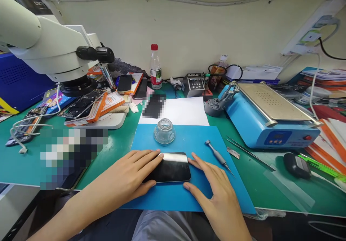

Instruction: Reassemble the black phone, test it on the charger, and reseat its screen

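A black smartphone (173,169) lies screen up on a blue mat (151,197), with light glaring along its far edge. My left hand (135,170) reaches over its left end, fingers at the far edge and thumb at the near edge, gripping it. Around the phone's right end, my right hand (212,183) is curved with thumb and fingers apart; its fingertips are close to the edge, and I cannot tell whether they touch. Beyond the phone stands a small clear glass jar (164,131). A grey screwdriver (219,157) lies on the mat to the right.
A microscope (59,53) overhangs the left side near stacked phone parts. White paper (186,109) and a red-capped bottle (155,68) are behind the mat. Tweezers (251,154) and a blue heating plate machine (259,122) stand right. Blurred blocks hide some items.
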The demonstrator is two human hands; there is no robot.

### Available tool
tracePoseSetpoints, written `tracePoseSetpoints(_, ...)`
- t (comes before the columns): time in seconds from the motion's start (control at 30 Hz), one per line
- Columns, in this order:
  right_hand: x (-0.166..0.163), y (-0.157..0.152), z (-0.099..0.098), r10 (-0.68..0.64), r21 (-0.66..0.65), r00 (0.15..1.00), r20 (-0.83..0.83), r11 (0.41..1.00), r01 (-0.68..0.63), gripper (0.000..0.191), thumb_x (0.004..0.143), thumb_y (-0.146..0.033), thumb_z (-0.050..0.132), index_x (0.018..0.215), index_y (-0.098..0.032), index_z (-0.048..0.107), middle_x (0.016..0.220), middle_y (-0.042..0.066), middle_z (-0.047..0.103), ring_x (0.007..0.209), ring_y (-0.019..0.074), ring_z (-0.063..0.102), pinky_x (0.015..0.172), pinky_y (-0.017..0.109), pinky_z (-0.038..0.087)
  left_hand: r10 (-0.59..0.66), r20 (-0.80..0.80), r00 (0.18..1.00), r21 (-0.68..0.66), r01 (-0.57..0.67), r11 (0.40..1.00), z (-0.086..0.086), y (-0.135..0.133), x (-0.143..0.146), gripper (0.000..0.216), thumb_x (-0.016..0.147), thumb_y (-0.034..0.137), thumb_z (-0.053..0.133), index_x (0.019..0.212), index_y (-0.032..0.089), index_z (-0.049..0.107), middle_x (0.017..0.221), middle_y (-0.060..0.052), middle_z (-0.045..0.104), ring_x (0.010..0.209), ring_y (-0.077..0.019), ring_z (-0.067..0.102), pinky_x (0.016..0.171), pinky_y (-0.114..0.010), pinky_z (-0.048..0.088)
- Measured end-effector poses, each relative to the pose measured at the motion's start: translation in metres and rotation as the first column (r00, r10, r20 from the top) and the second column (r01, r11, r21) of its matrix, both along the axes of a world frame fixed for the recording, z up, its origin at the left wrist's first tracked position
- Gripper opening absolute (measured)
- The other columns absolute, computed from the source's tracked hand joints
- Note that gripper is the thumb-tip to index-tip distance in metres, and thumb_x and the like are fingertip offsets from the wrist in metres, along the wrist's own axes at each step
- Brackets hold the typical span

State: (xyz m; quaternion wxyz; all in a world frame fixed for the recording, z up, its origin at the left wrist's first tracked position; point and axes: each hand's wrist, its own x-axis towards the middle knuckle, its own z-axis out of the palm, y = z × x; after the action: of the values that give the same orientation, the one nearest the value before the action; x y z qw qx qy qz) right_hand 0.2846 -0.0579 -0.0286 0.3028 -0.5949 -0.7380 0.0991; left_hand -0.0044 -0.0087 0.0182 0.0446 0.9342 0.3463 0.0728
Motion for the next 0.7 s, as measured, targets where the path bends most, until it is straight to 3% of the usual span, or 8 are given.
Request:
tracePoseSetpoints(0.1, 0.0, 0.001, 0.001, 0.002, 0.0, 1.0, 0.003, 1.0, -0.002, 0.063, 0.101, -0.042, 0.067, 0.159, -0.037, 0.042, 0.135, -0.001, 0.073, 0.126, 0.0263, 0.066, 0.102, 0.041, 0.055, 0.028, 0.049, 0.998, -0.029, -0.027, 0.999, 0.001, 0.001, 0.001, 0.055, 0.106, 0.028, 0.054, 0.16, 0.02, 0.044, 0.16, -0.01, 0.056, 0.141, -0.0296, 0.058, 0.116, -0.046, 0.049)
tracePoseSetpoints(0.27, 0.002, 0.002, 0.0, -0.006, -0.009, 1.0, 0.009, 1.0, 0.006, 0.063, 0.102, -0.044, 0.065, 0.16, -0.037, 0.041, 0.135, 0.001, 0.073, 0.125, 0.028, 0.066, 0.101, 0.043, 0.056, 0.156, 0.207, 0.966, -0.242, -0.104, 0.965, 0.008, 0.016, 0.001, 0.046, 0.107, 0.034, 0.049, 0.152, 0.025, 0.054, 0.143, -0.007, 0.07, 0.126, -0.0267, 0.068, 0.107, -0.04, 0.053)
tracePoseSetpoints(0.47, 0.002, 0.002, -0.002, -0.009, -0.002, 1.0, 0.007, 1.0, 0.009, 0.062, 0.102, -0.047, 0.063, 0.159, -0.037, 0.043, 0.136, 0.002, 0.072, 0.127, 0.0292, 0.066, 0.103, 0.044, 0.056, 0.444, 0.339, 0.829, -0.552, -0.207, 0.808, 0.015, 0.035, 0.001, 0.043, 0.109, 0.05, 0.047, 0.146, 0.034, 0.059, 0.113, 0.003, 0.082, 0.097, -0.0209, 0.076, 0.081, -0.026, 0.054)
tracePoseSetpoints(0.7, 0.002, 0.003, 0.0, -0.008, 0.008, 1.0, 0.027, 1.0, 0.008, 0.061, 0.103, -0.05, 0.06, 0.16, -0.039, 0.04, 0.135, -0.001, 0.073, 0.126, 0.0277, 0.066, 0.1, 0.042, 0.058, 0.53, 0.367, 0.765, -0.555, -0.277, 0.784, 0.009, 0.043, 0.001, 0.038, 0.107, 0.052, 0.052, 0.14, 0.035, 0.062, 0.108, 0.003, 0.08, 0.091, -0.0202, 0.075, 0.073, -0.023, 0.05)
